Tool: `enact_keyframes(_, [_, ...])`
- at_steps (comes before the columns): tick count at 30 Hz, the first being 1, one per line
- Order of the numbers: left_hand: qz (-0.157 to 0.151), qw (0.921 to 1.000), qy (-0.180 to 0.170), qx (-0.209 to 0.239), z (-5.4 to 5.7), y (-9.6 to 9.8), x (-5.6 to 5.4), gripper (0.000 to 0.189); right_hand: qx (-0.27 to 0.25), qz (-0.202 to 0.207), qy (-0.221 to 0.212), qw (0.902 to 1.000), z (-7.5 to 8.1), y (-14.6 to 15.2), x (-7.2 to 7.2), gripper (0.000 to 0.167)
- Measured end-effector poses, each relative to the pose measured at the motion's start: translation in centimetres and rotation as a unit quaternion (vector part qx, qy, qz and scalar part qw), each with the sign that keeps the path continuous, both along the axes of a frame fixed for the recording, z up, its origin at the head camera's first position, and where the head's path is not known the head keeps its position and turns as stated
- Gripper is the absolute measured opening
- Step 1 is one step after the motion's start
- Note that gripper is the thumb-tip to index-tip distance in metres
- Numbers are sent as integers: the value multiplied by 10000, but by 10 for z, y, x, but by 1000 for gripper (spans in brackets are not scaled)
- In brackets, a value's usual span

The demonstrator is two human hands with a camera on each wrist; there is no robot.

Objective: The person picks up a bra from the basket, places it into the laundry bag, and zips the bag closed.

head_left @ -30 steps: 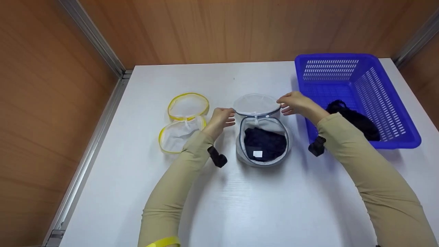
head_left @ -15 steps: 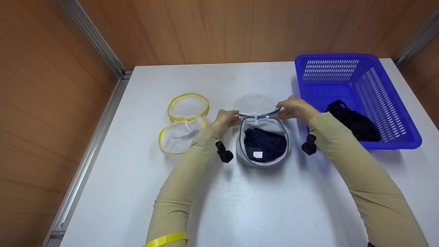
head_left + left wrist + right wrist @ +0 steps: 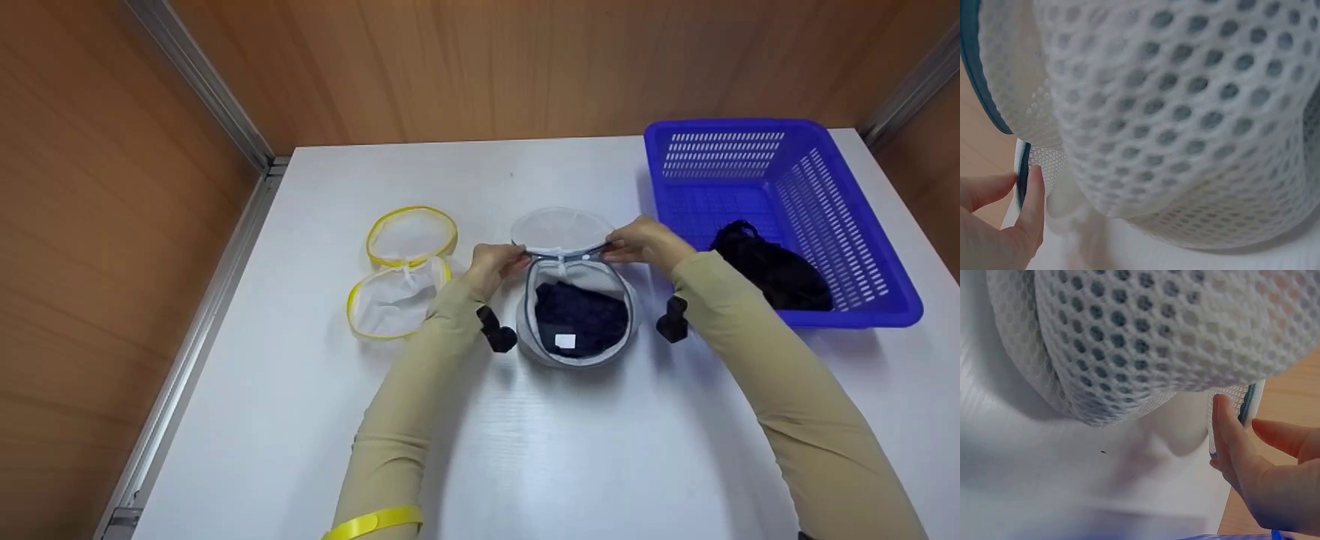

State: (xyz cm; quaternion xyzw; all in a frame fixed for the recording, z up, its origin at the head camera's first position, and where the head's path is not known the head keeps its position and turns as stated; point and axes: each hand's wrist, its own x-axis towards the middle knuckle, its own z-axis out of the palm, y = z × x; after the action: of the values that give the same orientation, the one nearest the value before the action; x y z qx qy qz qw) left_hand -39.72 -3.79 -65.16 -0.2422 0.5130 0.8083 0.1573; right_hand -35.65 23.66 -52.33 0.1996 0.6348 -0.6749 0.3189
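Note:
A white mesh laundry bag (image 3: 525, 334) with dark grey-blue zipper edges stands upright in the middle of the table, its mouth unzipped. Inside lies a folded dark navy garment (image 3: 581, 311) with a small white label. The bag's round mesh lid (image 3: 562, 227) is folded back behind the mouth. My left hand (image 3: 495, 264) pinches the lid's zipper edge (image 3: 1023, 177) on its left, between thumb and fingers. On the opposite side my right hand (image 3: 643, 241) has thumb and fingers on either side of the same edge (image 3: 1247, 405).
A smaller yellow-edged mesh bag (image 3: 397, 309) with its lid folded back lies to the left. At the right stands a blue plastic basket (image 3: 832, 225) holding a black cloth item (image 3: 776, 270). Wooden panels (image 3: 480, 67) close off the back and sides.
Both hands have moved inward and toward the wearer along the lid, coming to its edge near the bag's mouth. The lid's front edge looks drawn flatter. Bags and basket stay put.

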Motion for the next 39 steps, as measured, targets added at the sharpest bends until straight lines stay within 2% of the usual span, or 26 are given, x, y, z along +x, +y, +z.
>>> enact_keyframes(1, [30,10000,-6,42,4,0,3,28,-131,-45,-44,9999,5,-1,4,15])
enact_keyframes(2, [16,10000,-30,43,11,1,7,25,-16,-176,-86,9998,18,-8,13,16])
enact_keyframes(4, [58,9997,-184,-125,37,3,22,21,-12,-354,-161,9992,30,-13,20,13])
enact_keyframes(5, [97,9995,-221,-183,51,3,30,20,157,-443,-194,9987,37,-16,23,12])
enact_keyframes(6, [121,9994,-241,-221,66,5,39,21,52,-473,-231,9986,43,-18,27,10])
enact_keyframes(7, [145,9995,-217,-201,80,5,48,22,24,-501,-211,9985,41,-17,25,10])
enact_keyframes(8, [146,9996,-181,-184,95,5,57,24,31,-532,-192,9984,35,-14,21,12])
enact_keyframes(9, [152,9997,-142,-126,107,5,65,27,-199,-524,-153,9983,22,-7,11,13])
enact_keyframes(11, [63,9999,99,116,117,3,72,28,-560,-535,-30,9970,-10,9,-12,19])
enact_keyframes(13, [-66,9990,327,303,122,0,75,26,-956,-509,202,9939,-50,27,-40,30])
enact_keyframes(15, [-147,9982,460,344,127,-2,78,26,-1186,-665,381,9900,-60,33,-46,41])
enact_keyframes(16, [-161,9982,498,276,134,-1,82,26,-1233,-725,452,9887,-55,31,-43,46])
enact_keyframes(18, [-129,9988,472,62,161,1,99,28,-1281,-765,512,9875,-15,17,-15,51])
enact_keyframes(21, [-138,9990,406,-156,206,3,127,33,-1048,-894,618,9885,60,-11,36,56])
enact_keyframes(23, [-202,9986,480,-136,228,1,143,35,-951,-811,736,9894,105,-27,68,54])
enact_keyframes(24, [-256,9983,521,-97,236,0,148,36,-897,-797,849,9891,113,-30,74,53])
enact_keyframes(26, [-354,9975,615,-45,246,-2,155,37,-1059,-768,922,9871,133,-35,90,40])
enact_keyframes(28, [-446,9962,751,-43,251,-4,159,37,-1220,-671,1024,9850,143,-35,98,29])
enact_keyframes(30, [-514,9946,897,-37,250,-6,160,36,-1353,-612,1115,9826,145,-33,101,23])
enact_keyframes(35, [-570,9914,1177,-21,244,-8,160,28,-1601,-470,1396,9761,142,-28,103,22])
enact_keyframes(39, [-551,9893,1347,-82,241,-9,161,20,-1473,-270,1690,9742,145,-26,110,26])
